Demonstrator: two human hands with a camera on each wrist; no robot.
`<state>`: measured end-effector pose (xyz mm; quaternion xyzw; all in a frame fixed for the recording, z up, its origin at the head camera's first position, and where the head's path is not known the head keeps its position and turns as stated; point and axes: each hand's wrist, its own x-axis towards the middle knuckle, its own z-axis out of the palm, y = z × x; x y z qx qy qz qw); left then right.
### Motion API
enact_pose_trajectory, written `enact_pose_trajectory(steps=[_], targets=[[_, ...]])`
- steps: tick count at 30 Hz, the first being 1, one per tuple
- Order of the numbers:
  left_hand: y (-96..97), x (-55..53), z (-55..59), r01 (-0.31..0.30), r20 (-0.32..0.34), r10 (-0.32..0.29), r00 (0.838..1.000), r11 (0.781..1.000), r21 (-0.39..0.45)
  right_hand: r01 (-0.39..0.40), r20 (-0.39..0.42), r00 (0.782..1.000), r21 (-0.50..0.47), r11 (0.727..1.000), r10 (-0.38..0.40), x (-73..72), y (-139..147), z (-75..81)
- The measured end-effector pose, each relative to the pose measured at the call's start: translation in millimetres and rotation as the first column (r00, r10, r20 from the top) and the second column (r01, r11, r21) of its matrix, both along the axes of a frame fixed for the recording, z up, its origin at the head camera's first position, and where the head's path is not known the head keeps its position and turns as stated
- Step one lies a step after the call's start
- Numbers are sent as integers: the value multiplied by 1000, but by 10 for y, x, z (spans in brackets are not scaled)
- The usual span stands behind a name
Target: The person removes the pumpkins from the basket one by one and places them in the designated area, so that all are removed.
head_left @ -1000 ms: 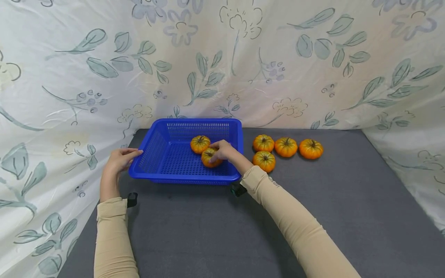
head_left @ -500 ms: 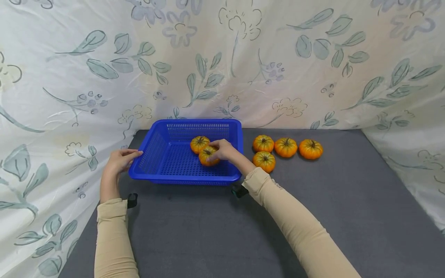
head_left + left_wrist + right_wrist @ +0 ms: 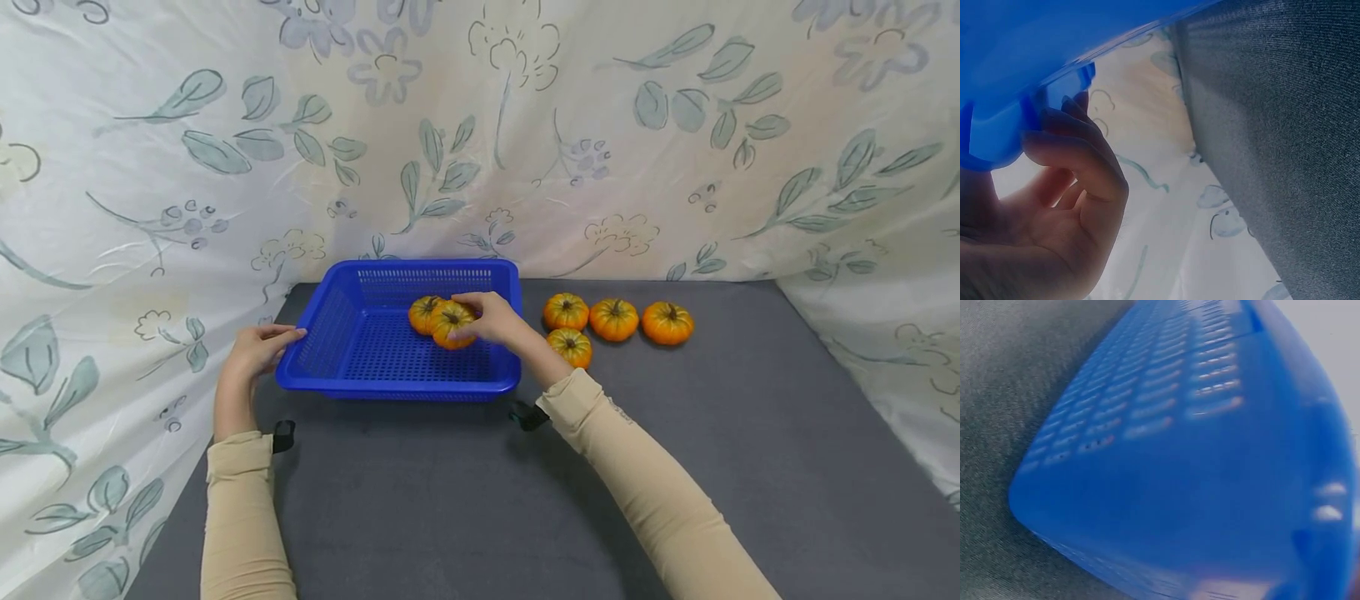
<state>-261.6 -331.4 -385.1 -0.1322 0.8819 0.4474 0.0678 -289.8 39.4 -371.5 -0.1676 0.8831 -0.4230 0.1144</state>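
Observation:
A blue plastic basket (image 3: 397, 385) with slotted sides stands toward the back of the table. My left hand (image 3: 255, 350) pinches its left rim; in the left wrist view the curled fingers (image 3: 1079, 153) reach under the edge. Over the basket's right half, my right hand (image 3: 495, 321) grips a small orange pumpkin (image 3: 448, 325) from its right side. That pumpkin overlaps a second pumpkin (image 3: 423, 313) inside the basket and partly hides it. The right wrist view shows mostly the basket's outer wall (image 3: 1166, 487), and the held pumpkin is out of sight there.
Several more pumpkins (image 3: 614, 320) sit in a cluster on the dark grey tabletop (image 3: 420, 500), right of the basket. Behind the table hangs a floral curtain (image 3: 540, 225), and it also runs along both sides.
My right hand has lifted the gripped pumpkin and moved it slightly back and left, so it now covers part of the other one. My left hand has stayed on the basket rim.

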Motion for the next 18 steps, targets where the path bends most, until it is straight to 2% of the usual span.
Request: enact_pose_trajectory(steps=[10,18], targets=[[14,9,8,4,-1,-4,1000,1000,-3,18,-31,999,-107,994,-21,81,198,138],[6,13,14,-3,-15,3,1000,1000,-21,47,-37,998,-151,987,-53,146,440,222]])
